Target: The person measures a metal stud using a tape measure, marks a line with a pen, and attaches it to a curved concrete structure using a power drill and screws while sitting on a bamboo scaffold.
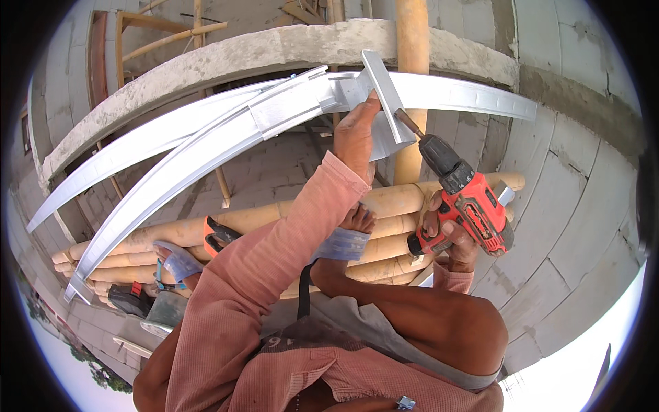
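head view: left hand (355, 137) pinches the metal channel (384, 88) near the concrete beam's edge (302, 58); right hand (458, 244) wraps the red cordless drill (477, 209), which slants up-left, bit (410, 123) just right of the left fingers (371, 104).

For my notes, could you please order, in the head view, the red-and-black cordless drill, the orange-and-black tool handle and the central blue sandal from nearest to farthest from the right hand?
1. Red-and-black cordless drill: in the right hand.
2. Central blue sandal: left of it.
3. Orange-and-black tool handle: farther left.
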Demonstrator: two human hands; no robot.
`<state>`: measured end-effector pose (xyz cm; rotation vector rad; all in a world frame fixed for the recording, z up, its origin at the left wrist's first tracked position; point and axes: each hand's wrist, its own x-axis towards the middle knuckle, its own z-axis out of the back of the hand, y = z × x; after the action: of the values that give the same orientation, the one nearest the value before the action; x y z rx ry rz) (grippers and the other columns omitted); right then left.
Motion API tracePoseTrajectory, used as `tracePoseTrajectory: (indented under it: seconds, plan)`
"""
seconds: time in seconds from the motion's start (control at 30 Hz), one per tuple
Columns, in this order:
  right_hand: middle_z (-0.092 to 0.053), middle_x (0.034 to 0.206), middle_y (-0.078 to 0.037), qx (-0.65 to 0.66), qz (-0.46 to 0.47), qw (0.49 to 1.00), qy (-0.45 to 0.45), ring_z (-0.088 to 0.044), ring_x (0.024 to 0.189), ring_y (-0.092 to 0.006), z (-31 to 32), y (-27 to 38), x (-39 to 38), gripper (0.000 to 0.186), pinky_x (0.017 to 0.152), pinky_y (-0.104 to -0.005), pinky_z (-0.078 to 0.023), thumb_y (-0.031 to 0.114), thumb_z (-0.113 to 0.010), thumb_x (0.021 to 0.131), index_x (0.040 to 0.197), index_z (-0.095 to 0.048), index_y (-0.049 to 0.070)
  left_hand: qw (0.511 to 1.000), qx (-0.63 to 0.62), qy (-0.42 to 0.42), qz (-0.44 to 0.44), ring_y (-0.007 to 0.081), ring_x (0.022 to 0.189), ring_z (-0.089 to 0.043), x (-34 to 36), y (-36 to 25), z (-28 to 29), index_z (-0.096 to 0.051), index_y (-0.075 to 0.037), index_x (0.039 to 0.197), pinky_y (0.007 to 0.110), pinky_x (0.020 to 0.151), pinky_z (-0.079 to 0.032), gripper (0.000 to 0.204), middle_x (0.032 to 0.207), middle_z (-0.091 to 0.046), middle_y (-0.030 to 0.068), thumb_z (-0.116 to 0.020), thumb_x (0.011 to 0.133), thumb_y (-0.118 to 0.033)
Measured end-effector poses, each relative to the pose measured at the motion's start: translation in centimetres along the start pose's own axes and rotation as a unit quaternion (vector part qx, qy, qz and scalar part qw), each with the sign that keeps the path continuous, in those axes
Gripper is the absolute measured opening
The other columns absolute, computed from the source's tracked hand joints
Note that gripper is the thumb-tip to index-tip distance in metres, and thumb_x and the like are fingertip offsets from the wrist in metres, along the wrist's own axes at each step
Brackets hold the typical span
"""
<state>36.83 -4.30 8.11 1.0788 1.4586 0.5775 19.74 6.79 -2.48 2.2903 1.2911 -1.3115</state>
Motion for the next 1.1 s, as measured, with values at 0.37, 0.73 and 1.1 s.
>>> tracePoseTrajectory:
  seconds: [0.37, 0.73, 1.1]
  plan:
    - [-0.067, 0.102, -0.015, -0.004, 0.007, 1.000, 0.028, -0.064, 0.068, -0.0164, -1.5, 0.7, -0.7, 0.051, 0.053, -0.0286, -0.052, 0.008, -0.081, 0.082, 0.126, -0.059, -0.005, 0.979, 0.139, -0.035, -0.146, 0.0113, 0.103, -0.053, 2.7, 2.5, 2.9, -0.076, -0.005, 0.102, 0.029, 0.089, -0.044, 0.031, 0.103, -0.062, 0.0049, -0.071, 0.099, -0.036]
    - [-0.067, 0.102, -0.015, 0.111, 0.057, 0.990, -0.066, -0.065, 0.069, -0.0187, -0.2, -0.1, -0.2, 0.053, 0.060, -0.0322, -0.054, 0.013, -0.076, 0.081, 0.127, -0.057, -0.003, 0.951, 0.279, 0.004, -0.132, 0.0102, 0.090, -0.048, 0.7, 1.6, 3.1, -0.064, -0.007, 0.088, 0.027, 0.085, -0.040, 0.044, 0.091, -0.059, -0.0007, -0.064, 0.102, -0.049]
    - [-0.058, 0.126, -0.022, -0.576, 0.015, 0.800, -0.166, -0.058, 0.106, -0.0448, 3.0, -6.1, -12.2, 0.093, 0.095, -0.0504, -0.047, 0.024, -0.077, 0.084, 0.159, -0.028, 0.002, 0.849, 0.479, 0.100, -0.199, 0.0124, 0.092, -0.050, -2.5, 0.7, 5.3, -0.066, -0.003, 0.099, 0.027, 0.089, -0.040, 0.038, 0.094, -0.059, 0.0010, -0.057, 0.108, -0.039]
